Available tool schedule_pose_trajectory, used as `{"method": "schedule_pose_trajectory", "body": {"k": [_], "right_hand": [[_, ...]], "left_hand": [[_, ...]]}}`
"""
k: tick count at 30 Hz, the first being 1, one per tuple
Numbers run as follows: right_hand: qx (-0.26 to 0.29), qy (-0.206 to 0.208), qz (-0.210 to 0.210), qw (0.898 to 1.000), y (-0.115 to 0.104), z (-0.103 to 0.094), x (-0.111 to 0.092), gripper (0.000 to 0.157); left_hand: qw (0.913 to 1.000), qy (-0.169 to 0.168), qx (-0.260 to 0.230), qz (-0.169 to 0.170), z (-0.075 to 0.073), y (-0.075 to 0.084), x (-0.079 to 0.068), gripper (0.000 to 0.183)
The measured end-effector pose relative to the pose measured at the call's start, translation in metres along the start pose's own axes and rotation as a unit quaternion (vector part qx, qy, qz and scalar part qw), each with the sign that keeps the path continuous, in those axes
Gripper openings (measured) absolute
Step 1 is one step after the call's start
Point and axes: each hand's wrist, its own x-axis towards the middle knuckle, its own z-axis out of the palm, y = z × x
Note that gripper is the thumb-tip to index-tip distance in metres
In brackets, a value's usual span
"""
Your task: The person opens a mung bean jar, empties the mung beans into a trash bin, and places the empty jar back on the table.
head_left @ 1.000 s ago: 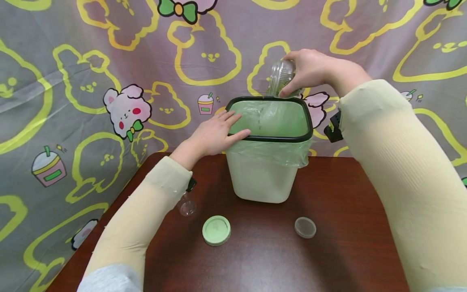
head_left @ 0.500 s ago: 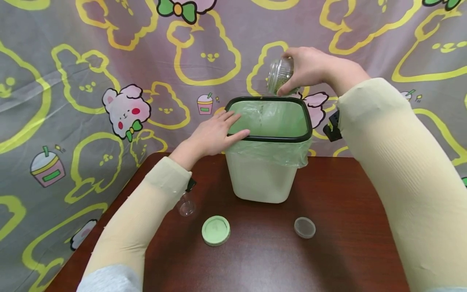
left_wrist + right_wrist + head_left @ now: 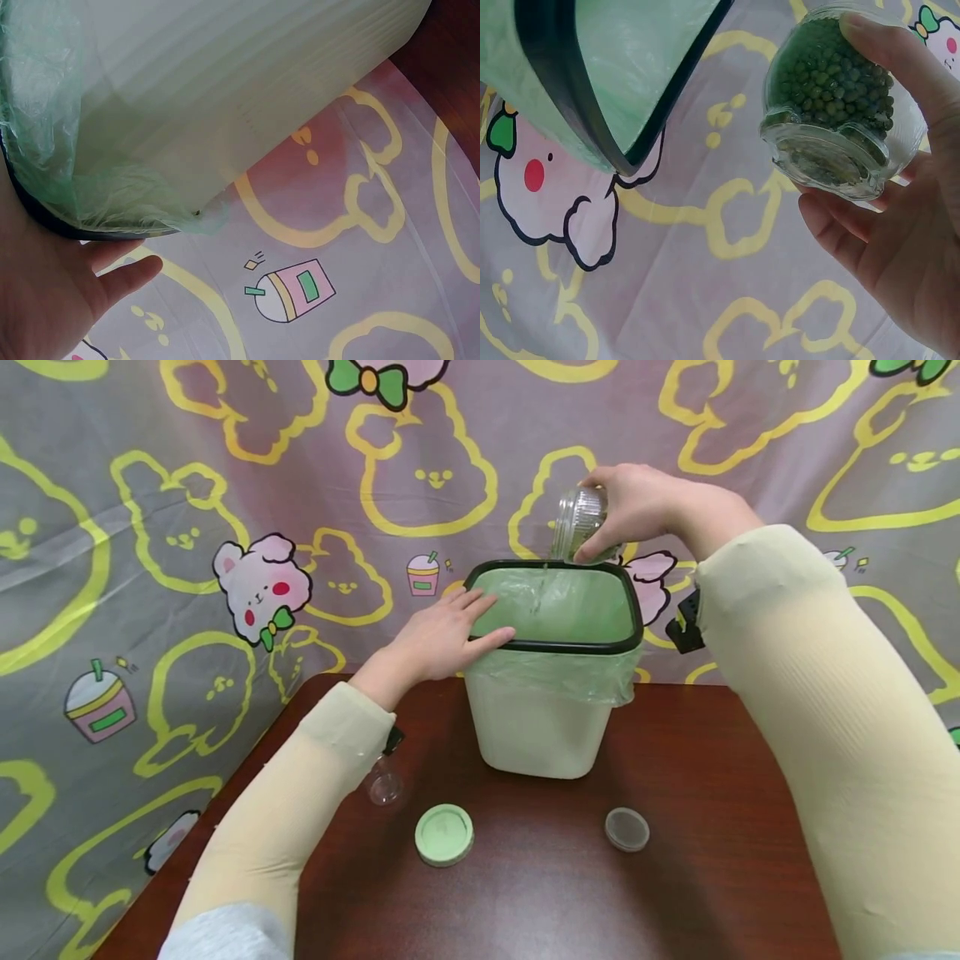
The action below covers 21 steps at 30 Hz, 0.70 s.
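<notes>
My right hand (image 3: 637, 510) grips a clear ribbed glass jar (image 3: 581, 522), tipped on its side with its mouth to the left over the far rim of a bin. Small round green beans (image 3: 829, 75), like mung beans, lie inside the jar in the right wrist view, with thumb and fingers round the glass. A thin trail of beans (image 3: 538, 595) drops from the mouth into the bin. The bin (image 3: 547, 727) is off-white with a black rim (image 3: 570, 646) and a pale green bag. My left hand (image 3: 446, 635) rests on its left rim, fingers spread.
A pale green round lid (image 3: 444, 834) lies on the brown table (image 3: 540, 893) before the bin. To the right is a small clear disc-shaped lid (image 3: 627, 829). A small clear plastic container (image 3: 385, 787) stands by the left sleeve. A patterned cloth (image 3: 300, 485) hangs behind.
The jar rose slightly half a second ago and now sits lower again, its mouth close over the rim. Beans keep falling into the bin. My left hand has stayed on the rim.
</notes>
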Motion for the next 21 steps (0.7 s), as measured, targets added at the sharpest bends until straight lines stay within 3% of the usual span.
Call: {"method": "schedule_pose_trajectory", "body": {"k": [13,18,21], "right_hand": [[0.007,0.008,-0.007,1.000,0.0012,0.0033,0.0017,0.102],[0.003,-0.006,-0.005,1.000,-0.0003,0.0030,0.0013,0.106],[0.000,0.012,-0.007,1.000,-0.0009,0.0012,0.0002,0.103]], "left_hand": [[1.0000,0.000,0.001,0.000,-0.0001,-0.0009,-0.0002,0.081],[1.0000,-0.002,0.002,-0.002,0.0002,-0.0005,-0.0006,0.081],[1.0000,-0.001,0.004,-0.003,0.0004,-0.0004,-0.0009,0.081]]}}
